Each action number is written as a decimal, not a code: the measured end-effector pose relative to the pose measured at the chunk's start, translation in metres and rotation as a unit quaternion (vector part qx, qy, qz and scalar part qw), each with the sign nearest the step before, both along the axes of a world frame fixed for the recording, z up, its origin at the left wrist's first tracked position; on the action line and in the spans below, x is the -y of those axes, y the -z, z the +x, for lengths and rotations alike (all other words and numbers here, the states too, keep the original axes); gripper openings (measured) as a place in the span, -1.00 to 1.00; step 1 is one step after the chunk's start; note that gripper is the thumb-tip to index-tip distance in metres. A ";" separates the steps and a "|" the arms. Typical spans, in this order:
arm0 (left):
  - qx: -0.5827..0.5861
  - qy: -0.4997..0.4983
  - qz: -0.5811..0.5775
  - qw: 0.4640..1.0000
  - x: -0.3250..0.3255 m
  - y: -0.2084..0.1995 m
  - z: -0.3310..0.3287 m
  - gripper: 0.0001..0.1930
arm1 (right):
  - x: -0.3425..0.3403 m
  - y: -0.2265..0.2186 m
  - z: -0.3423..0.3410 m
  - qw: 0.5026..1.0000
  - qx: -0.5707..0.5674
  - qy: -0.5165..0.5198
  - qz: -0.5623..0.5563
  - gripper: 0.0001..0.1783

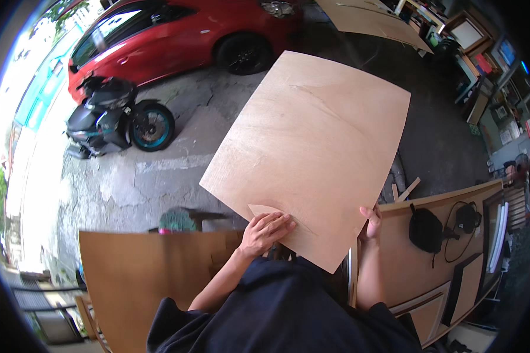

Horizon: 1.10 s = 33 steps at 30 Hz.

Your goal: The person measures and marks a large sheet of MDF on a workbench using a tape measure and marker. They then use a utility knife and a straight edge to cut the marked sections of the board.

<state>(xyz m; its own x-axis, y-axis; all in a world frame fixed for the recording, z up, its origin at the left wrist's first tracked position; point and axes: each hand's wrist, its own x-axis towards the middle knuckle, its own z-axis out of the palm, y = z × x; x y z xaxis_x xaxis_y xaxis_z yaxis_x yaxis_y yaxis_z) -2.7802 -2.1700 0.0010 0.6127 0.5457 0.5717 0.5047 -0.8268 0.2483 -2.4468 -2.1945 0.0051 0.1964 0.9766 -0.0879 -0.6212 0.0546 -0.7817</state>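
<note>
A red car [188,35] is standing at eleven o'clock on grey floor [185,138]; a counter [394,226] is carrying a bag [425,229] at four. Your sheet [318,147] is lying near centre, pointing seven-to-one lengthwise. Your right hand [370,223] is gripping its edge; your left hand [262,235] is covering a pale scrap [260,208], its grip unclear.

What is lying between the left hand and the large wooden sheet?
In the head view, a small thin tan piece lies between the left hand and the sheet.
</note>
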 end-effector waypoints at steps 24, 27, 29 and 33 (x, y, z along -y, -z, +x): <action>-0.056 0.082 -0.126 0.987 -0.620 0.013 0.281 -0.25 | -0.470 -0.001 0.243 0.944 -0.106 0.313 0.001 -0.41; -0.059 0.197 -0.093 0.974 -0.702 0.016 0.352 -0.38 | -0.519 -0.006 0.290 0.942 -0.100 0.321 -0.025 -0.43; -0.056 0.316 -0.102 0.942 -0.749 0.007 0.411 -0.49 | -0.543 -0.024 0.325 0.936 -0.069 0.342 -0.054 -0.43; 0.135 0.314 -0.219 0.914 -0.840 -0.009 0.510 -0.71 | -0.620 -0.089 0.390 0.921 -0.030 0.377 -0.098 -0.09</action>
<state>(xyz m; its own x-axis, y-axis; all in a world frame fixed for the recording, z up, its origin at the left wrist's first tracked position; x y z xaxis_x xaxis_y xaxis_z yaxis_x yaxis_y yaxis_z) -2.2700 -1.3296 0.0097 0.7530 0.3484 0.5581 -0.1625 -0.7235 0.6709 -2.0564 -1.5747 0.0941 0.8006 0.5296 -0.2801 -0.5069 0.3495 -0.7879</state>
